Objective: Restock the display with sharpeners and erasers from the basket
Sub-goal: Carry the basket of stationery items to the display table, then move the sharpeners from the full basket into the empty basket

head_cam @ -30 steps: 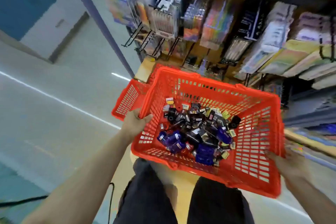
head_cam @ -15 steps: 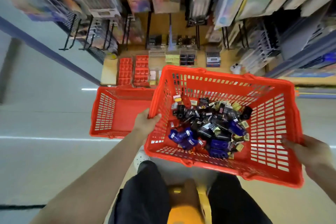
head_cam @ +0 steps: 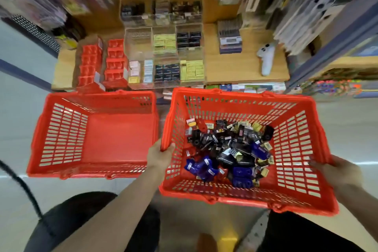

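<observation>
I hold a red plastic basket (head_cam: 296,149) by its two short sides. My left hand (head_cam: 160,154) grips its left rim with the thumb inside. My right hand (head_cam: 337,172) grips the right rim from outside. Inside lies a heap of small sharpeners and erasers (head_cam: 227,151), black, blue, yellow and red. Beyond the basket, on a low wooden shelf, stands the display: a clear divided case (head_cam: 166,58) with yellow, black and white packs, and two red tiered racks (head_cam: 102,63) to its left.
A second red basket (head_cam: 67,135) with nothing in it sits on the floor to the left, touching the held one. A white game controller (head_cam: 266,59) and a stack of boxes (head_cam: 230,38) lie on the shelf. Hanging stationery packs line the wall above. My knees are below.
The view has swung down and right, bringing the display case and racks into full view. The held basket now sits beside the other basket rather than over it. Both hands keep their grip.
</observation>
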